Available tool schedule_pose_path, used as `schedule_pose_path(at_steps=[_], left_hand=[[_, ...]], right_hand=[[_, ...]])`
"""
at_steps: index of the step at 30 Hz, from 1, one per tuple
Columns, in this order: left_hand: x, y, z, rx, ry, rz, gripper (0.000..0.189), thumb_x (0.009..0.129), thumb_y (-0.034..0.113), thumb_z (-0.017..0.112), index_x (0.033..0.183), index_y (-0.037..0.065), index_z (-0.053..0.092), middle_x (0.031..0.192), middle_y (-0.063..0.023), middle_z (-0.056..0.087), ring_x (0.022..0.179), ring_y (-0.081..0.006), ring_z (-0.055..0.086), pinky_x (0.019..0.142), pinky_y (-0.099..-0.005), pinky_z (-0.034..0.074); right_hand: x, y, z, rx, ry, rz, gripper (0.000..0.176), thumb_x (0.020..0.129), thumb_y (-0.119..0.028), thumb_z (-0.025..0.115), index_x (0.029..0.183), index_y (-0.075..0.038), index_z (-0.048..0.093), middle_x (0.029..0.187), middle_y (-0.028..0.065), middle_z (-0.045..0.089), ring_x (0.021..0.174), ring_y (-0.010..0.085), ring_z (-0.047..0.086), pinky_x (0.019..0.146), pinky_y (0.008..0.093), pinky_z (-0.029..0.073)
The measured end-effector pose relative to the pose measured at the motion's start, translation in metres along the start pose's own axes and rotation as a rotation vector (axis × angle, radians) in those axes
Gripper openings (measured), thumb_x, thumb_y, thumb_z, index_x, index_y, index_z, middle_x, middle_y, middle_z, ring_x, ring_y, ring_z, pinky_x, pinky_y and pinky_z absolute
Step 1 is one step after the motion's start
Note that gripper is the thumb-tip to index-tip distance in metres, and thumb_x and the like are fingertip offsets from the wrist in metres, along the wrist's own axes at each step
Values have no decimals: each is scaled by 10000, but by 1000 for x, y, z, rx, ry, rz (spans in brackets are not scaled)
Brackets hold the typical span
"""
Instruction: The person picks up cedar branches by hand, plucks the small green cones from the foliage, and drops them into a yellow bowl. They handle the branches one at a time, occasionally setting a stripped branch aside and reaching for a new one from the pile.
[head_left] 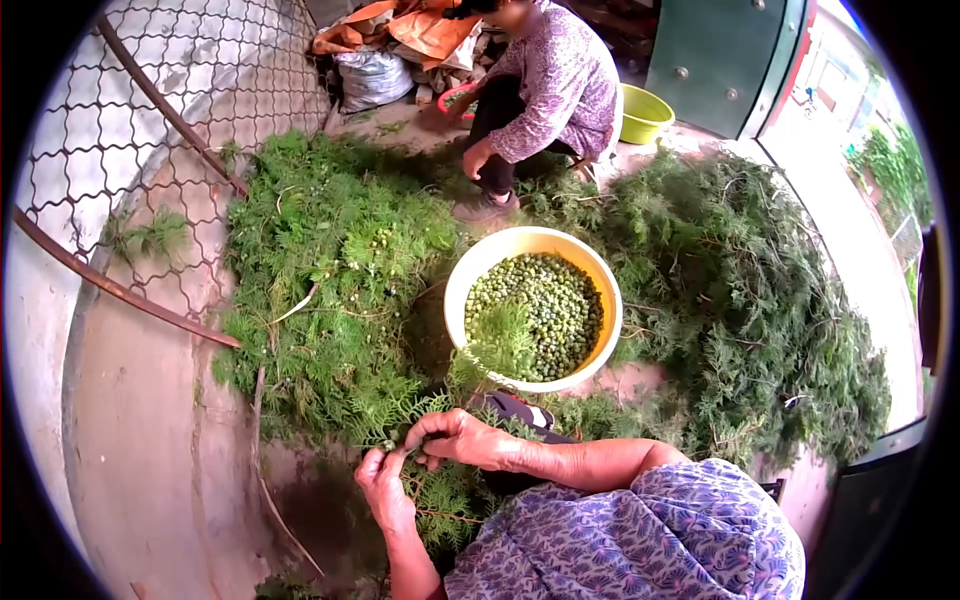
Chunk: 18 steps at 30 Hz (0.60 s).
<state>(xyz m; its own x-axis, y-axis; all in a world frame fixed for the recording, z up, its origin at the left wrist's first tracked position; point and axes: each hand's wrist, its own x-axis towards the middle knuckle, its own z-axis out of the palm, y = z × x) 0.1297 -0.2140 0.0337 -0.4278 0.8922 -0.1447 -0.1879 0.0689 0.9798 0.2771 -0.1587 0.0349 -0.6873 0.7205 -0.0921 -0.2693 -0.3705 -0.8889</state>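
My left hand [386, 490] and my right hand [464, 440] meet low in the head view, fingers pinched together around a leafy evergreen branch [440, 505]. A small green cone [389, 445] shows at my left fingertips. What lies between the right fingers is partly hidden. Ahead of the hands stands a round yellow basin [457, 300], holding many small green cones [560, 310]. A feathery green sprig [505, 335] overlaps its near left side.
Cut evergreen branches lie heaped at left [330, 250] and right [730, 300]. Across the basin another person [555, 90] sits low beside a red container [455, 100]. Behind them are a lime-green basin [645, 115] and a pale sack [372, 80]. Wire mesh [150, 150] borders the left.
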Motion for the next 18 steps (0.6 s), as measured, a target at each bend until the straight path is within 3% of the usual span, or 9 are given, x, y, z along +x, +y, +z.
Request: schedule_pose_path(at_steps=[2, 5, 9, 11, 14, 15, 16, 17, 18], left_hand=[[2, -1, -2, -1, -16, 4, 49, 749, -29, 583, 762, -12, 626, 737, 6, 597, 667, -63, 480, 635, -220, 384], [4, -7, -5, -71, -25, 0, 77, 761, -36, 565, 689, -10, 560, 673, 33, 529, 632, -49, 426, 584, -227, 345], [4, -4, -5, -92, -34, -82, 92, 764, -26, 554, 678, 1, 530, 665, 26, 500, 624, -53, 412, 550, -241, 334], [7, -5, -8, -38, 27, -185, 50, 751, -12, 558, 705, -3, 543, 677, 13, 507, 632, -68, 425, 554, -250, 349], [8, 6, 2, -90, 20, -92, 42, 759, 21, 563, 720, 20, 550, 680, 5, 504, 680, -77, 451, 617, -255, 375], [1, 9, 2, -73, 120, -111, 28, 758, 34, 592, 737, 26, 576, 694, 13, 526, 662, -75, 455, 619, -251, 375], [7, -1, -13, -46, 11, -150, 21, 762, 24, 623, 761, 29, 602, 719, 18, 560, 639, -71, 456, 613, -245, 379], [8, -10, -16, -70, -74, -55, 29, 777, 2, 631, 781, 25, 612, 749, 12, 592, 652, -65, 485, 621, -230, 402], [4, -7, -13, -108, -75, -44, 35, 795, -14, 618, 820, 9, 626, 765, 3, 606, 699, -60, 522, 648, -216, 422]], right_hand=[[1, -2, 1, 6, 9, 7, 151, 852, 21, 508, 975, 4, 594, 782, 41, 604, 684, 99, 559, 632, 223, 467], [-6, -13, 10, 201, -69, -11, 90, 860, -21, 558, 941, -12, 597, 738, 32, 593, 617, 72, 518, 543, 199, 414], [-8, -19, 20, 233, -106, -58, 97, 856, -58, 589, 939, -11, 606, 758, 36, 598, 632, 75, 534, 534, 205, 418], [-11, -31, 20, 97, -65, 33, 109, 860, -94, 595, 936, -20, 616, 743, 35, 612, 639, 84, 563, 532, 215, 438], [-8, -32, 9, 29, 95, 24, 110, 857, -36, 560, 956, -40, 609, 708, 28, 622, 628, 94, 587, 526, 222, 462], [-6, -27, 3, 80, 144, 109, 137, 859, -17, 537, 981, -34, 597, 714, 35, 625, 642, 101, 597, 567, 219, 474], [-4, -15, -5, 198, 161, 130, 157, 864, -5, 516, 1006, -13, 582, 780, 56, 628, 693, 128, 615, 620, 246, 504], [0, -9, -13, 444, 207, 135, 172, 873, 12, 491, 1029, 12, 564, 858, 78, 621, 750, 159, 626, 656, 273, 527], [2, -5, -16, 420, 217, 157, 187, 874, 30, 479, 1047, 22, 552, 912, 90, 609, 786, 180, 628, 686, 279, 535]])
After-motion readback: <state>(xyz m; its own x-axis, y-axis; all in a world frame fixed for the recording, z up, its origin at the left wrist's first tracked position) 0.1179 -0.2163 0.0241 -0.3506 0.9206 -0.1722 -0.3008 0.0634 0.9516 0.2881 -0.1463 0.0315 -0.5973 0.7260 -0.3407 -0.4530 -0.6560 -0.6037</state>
